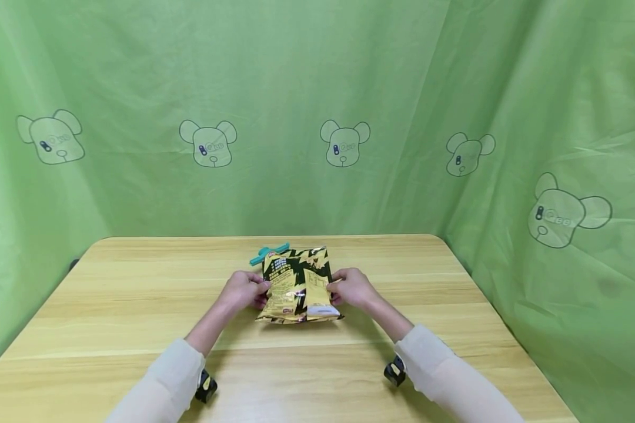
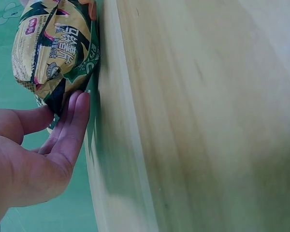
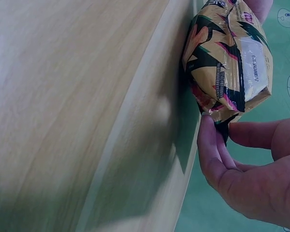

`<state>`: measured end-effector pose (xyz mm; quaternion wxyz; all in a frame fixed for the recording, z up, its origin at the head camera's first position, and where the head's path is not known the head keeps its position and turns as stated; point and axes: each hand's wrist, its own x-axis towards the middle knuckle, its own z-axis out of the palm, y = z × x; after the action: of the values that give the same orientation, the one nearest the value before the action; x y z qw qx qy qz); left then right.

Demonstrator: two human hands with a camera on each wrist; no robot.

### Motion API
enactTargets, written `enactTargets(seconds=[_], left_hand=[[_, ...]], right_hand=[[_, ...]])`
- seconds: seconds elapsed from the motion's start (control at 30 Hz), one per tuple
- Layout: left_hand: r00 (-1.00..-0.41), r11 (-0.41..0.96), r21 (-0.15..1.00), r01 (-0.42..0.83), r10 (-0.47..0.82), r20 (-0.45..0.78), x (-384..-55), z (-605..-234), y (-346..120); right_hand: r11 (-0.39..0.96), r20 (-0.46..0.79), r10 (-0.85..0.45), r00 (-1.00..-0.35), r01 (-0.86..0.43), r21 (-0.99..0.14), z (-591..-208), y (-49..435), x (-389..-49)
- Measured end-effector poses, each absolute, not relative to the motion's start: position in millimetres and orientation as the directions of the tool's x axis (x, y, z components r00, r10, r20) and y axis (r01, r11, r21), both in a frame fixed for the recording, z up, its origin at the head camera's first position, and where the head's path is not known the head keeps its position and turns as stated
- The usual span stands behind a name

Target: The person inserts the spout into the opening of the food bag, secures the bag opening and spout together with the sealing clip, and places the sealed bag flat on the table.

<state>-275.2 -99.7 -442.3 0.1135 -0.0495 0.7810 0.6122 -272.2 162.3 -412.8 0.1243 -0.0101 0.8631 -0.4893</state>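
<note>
A gold and black snack bag (image 1: 288, 285), sealed and puffed up, is held between two hands over the far middle of the table. My left hand (image 1: 245, 289) pinches its left edge, thumb on top and fingers beneath; the left wrist view shows that hand (image 2: 43, 150) at a corner of the bag (image 2: 58, 48). On the opposite edge, my right hand (image 1: 353, 286) pinches the bag too, and in the right wrist view thumb and fingers of that hand (image 3: 253, 164) close on a corner of the bag (image 3: 227, 63). A teal bag clip (image 1: 268, 253) lies just behind the bag's upper left corner.
The wooden table (image 1: 137, 305) has a far edge close behind the clip. Green curtains (image 1: 296, 70) with bear-head outlines hang behind it and along the right side. A black wrist device (image 1: 206, 386) is on the left arm, another (image 1: 394, 372) on the right.
</note>
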Motion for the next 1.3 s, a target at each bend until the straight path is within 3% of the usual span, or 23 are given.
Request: enactTargets(seconds=[0.4,1.03,1.3], left_hand=[[-0.965,0.305,0.929,-0.209,0.092,-0.247,-274.0,-443.3,-102.0],[-0.956,0.291,0.930,-0.226,0.115,-0.268,-273.3,-436.6,-117.2],[-0.968,0.427,0.889,-0.169,0.097,-0.230,-273.0,-428.0,-136.1]], right_hand=[[0.584,-0.229,-0.170,-0.959,0.089,-0.807,-414.6,165.2,-272.3],[0.567,-0.234,-0.182,-0.955,0.092,-0.819,-417.0,169.1,-271.1],[0.639,-0.100,-0.093,-0.991,0.018,-0.769,-415.5,174.0,-269.1]])
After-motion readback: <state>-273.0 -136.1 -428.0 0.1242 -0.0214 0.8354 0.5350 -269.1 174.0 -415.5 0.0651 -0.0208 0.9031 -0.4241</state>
